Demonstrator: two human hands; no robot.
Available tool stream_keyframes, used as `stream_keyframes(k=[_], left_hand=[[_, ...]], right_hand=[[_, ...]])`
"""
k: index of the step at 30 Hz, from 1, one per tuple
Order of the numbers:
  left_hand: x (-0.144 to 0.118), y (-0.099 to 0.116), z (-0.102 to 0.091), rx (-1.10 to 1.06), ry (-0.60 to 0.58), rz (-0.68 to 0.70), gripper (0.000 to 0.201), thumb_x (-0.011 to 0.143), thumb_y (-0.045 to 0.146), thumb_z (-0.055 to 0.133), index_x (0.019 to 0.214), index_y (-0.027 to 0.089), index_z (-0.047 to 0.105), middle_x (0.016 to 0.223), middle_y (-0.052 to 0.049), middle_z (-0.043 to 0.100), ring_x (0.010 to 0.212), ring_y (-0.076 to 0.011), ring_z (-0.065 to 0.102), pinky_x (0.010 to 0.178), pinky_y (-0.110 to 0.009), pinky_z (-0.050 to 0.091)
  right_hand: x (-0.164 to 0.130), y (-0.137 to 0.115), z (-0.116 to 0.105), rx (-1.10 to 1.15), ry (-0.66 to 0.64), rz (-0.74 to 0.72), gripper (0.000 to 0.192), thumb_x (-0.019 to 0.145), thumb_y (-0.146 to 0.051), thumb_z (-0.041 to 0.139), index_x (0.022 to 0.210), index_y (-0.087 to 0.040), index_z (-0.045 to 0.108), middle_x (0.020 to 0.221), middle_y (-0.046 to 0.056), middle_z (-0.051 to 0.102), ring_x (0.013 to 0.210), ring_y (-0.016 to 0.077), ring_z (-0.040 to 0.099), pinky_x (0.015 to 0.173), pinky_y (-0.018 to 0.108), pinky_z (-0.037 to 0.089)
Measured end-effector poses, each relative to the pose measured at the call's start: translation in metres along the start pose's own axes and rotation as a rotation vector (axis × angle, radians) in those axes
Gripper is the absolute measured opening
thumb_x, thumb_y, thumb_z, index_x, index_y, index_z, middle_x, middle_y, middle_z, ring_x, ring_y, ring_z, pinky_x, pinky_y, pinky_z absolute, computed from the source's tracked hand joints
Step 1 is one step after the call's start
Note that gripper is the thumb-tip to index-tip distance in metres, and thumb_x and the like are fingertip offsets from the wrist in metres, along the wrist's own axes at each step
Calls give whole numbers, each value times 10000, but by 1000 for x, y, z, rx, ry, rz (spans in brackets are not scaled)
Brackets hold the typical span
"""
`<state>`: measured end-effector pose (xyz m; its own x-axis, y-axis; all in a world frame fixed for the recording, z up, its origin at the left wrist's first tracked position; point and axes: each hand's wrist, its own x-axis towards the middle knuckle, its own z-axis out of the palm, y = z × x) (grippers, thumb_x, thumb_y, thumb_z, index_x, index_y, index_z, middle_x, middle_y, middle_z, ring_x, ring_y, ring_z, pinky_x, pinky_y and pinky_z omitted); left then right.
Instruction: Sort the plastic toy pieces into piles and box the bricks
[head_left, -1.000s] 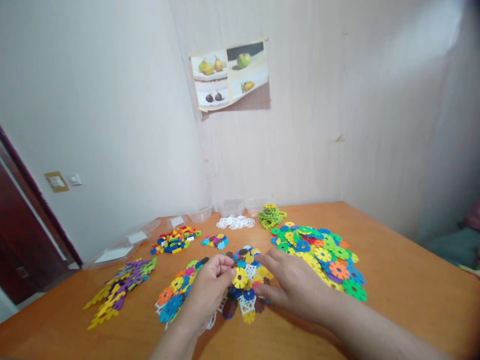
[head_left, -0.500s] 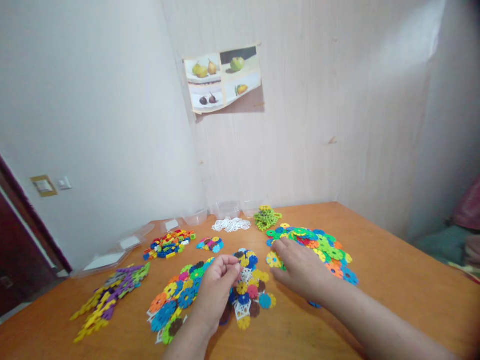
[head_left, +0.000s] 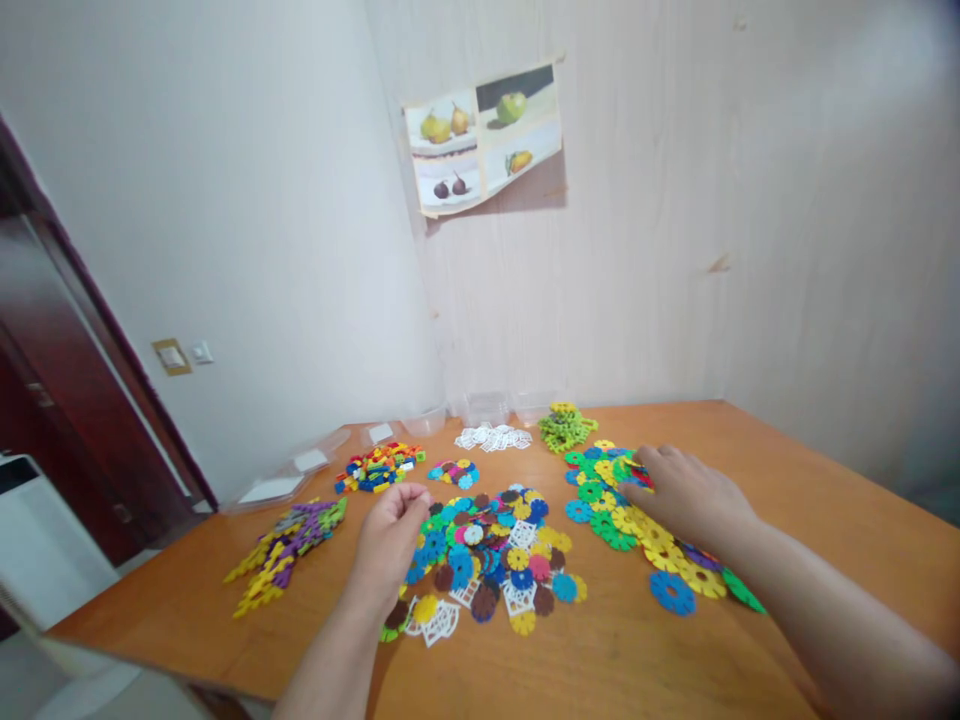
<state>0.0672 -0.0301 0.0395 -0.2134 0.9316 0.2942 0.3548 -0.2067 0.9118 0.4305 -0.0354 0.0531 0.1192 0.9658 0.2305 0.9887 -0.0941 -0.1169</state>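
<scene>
On the wooden table [head_left: 787, 500] my left hand [head_left: 391, 535] hovers with curled fingers over the left side of a middle heap of small coloured flower discs [head_left: 510, 565]. Whether anything sits between its fingers is hidden. My right hand [head_left: 686, 495] lies palm down on a wider heap of large flower discs [head_left: 622, 525], with its fingertips touching green and red discs at the heap's far side. Nothing is gripped in that hand.
Further back lie a green piece cluster [head_left: 564, 428], white lattice pieces [head_left: 493, 437], a small mixed disc pile [head_left: 454, 472] and coloured bricks [head_left: 377, 467]. Purple and yellow pieces [head_left: 289, 538] sit left. Clear tubs [head_left: 480, 408] and lids [head_left: 277, 488] line the wall. A dark door [head_left: 67, 400] stands left.
My right hand left the middle heap and moved right and back onto the large discs. My left hand, which pinched a yellow disc, drew left with curled fingers. The view shifted.
</scene>
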Motion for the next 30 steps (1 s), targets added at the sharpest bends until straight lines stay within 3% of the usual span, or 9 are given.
stream_keyframes(k=[4,7,10,13,18,23,30], left_hand=[[2,-13,-14,181,-104,29,308,795,449,596,929,178,653,876,-35,684,833,-198,629,752,-292,481],[0,-19,-21,454,-225,143,261,765,342,607,973,202,678,1007,-58,691,981,-237,623,866,-334,464],[-3,-22,-23,718,-289,228,327,695,260,645,1018,237,690,1139,-69,668,1123,-275,575,970,-370,411],[-3,-25,-23,816,-321,227,395,681,229,637,1072,248,684,1228,-79,637,1204,-292,529,1028,-387,371],[2,-30,-22,792,-334,219,360,703,261,633,1060,238,675,1265,-82,615,1233,-288,511,1035,-377,367],[10,-32,-20,741,-313,265,276,703,297,658,969,223,675,1143,-75,653,1138,-274,563,982,-366,405],[5,-17,-3,455,-282,272,322,792,362,633,1070,202,666,1070,-79,673,1015,-248,621,882,-342,472]], right_hand=[[-6,-13,3,12,11,-59,402,912,-469,470,1145,-184,631,1106,164,659,1031,329,638,763,374,431],[-9,-19,5,28,9,-112,427,923,-482,458,1187,-191,627,1136,160,657,1037,325,634,785,374,429],[-11,-22,8,45,12,-147,424,928,-479,460,1194,-193,629,1154,155,654,1062,320,629,820,374,425],[-12,-22,10,62,17,-158,412,928,-463,474,1192,-189,631,1144,158,655,1091,319,620,856,378,418],[-12,-22,11,86,12,-153,409,923,-450,487,1194,-181,634,1163,165,646,1086,322,618,870,391,417],[-13,-23,9,76,7,-163,424,928,-460,482,1202,-173,631,1147,165,649,1075,321,618,854,386,427],[-19,-33,7,162,79,-232,367,945,-422,488,1196,-200,639,1152,130,663,1043,279,634,834,339,437]])
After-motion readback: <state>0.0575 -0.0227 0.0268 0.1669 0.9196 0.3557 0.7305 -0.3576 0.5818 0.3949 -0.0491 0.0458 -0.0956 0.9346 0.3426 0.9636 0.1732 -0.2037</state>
